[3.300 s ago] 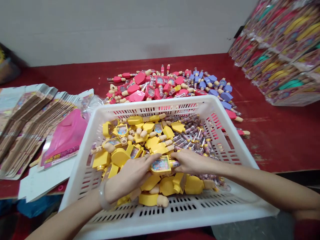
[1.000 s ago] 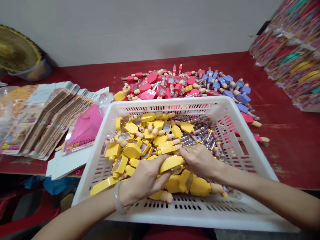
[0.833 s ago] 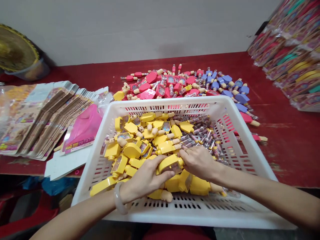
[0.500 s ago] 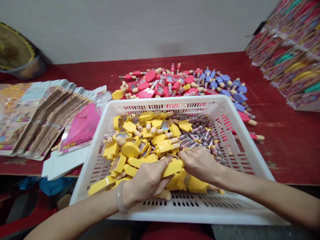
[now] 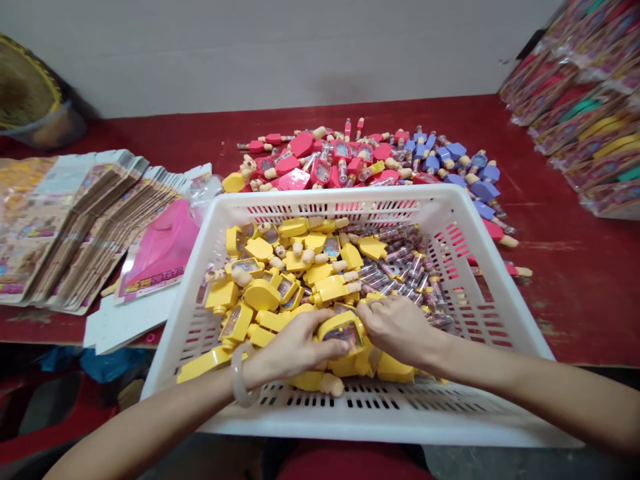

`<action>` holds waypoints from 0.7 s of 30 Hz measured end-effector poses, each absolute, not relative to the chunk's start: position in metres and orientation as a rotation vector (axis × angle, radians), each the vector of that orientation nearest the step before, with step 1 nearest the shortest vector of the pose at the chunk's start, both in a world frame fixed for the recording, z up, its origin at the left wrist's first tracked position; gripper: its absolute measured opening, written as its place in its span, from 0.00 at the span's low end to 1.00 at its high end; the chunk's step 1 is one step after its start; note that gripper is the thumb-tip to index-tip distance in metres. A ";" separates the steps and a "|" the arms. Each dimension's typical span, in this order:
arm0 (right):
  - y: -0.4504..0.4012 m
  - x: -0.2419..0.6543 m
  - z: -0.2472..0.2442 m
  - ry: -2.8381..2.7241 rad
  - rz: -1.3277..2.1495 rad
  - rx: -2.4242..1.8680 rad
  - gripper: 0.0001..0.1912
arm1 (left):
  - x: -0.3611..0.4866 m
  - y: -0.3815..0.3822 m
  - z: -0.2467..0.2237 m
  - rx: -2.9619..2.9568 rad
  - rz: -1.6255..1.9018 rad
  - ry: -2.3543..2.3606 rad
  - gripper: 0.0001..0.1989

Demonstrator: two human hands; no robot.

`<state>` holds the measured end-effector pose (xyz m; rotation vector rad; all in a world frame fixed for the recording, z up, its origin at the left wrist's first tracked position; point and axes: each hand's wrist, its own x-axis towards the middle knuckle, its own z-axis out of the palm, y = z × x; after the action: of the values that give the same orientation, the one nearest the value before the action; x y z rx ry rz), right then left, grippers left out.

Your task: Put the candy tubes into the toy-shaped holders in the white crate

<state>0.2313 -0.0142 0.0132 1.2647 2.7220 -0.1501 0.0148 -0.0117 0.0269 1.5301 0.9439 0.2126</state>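
Note:
A white slatted basket (image 5: 400, 427) holds many yellow plastic toy pieces (image 5: 263, 295) with beige ends on its left and small clear tubes (image 5: 413, 270) on its right. Over the near middle of the pile, my left hand (image 5: 295, 347), with a pale bracelet at the wrist, grips a yellow piece (image 5: 343, 330) that has a clear window facing up. Touching the right end of that same piece is my right hand (image 5: 393, 323), its fingers closed; whatever lies between those fingertips is hidden.
Behind the basket, red pieces (image 5: 303, 143) and blue-purple pieces (image 5: 485, 191) are heaped on the red table (image 5: 565, 267). Printed cards (image 5: 90, 233) and a pink package (image 5: 165, 243) lie left. Bagged packages (image 5: 595, 120) are stacked right; a round container (image 5: 50, 127) stands back left.
The yellow piece in my left hand has turned, so its clear window now faces up. My left thumb now lies along its near side. My right hand has barely moved.

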 end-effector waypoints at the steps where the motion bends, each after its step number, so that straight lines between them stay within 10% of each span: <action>1: -0.013 0.230 0.013 2.666 -0.224 1.289 0.06 | 0.014 -0.011 0.026 1.813 0.262 0.933 0.15; 7: -0.002 0.227 0.012 2.482 -0.535 1.363 0.03 | 0.006 -0.005 0.019 2.550 0.324 0.768 0.15; 21: -0.006 0.233 0.004 3.125 0.276 1.201 0.09 | 0.010 -0.004 0.021 0.634 0.082 0.794 0.17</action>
<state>0.2327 -0.0064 0.0038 1.2015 3.1253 0.2764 0.0096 -0.0038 0.0209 0.6344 0.7945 0.0822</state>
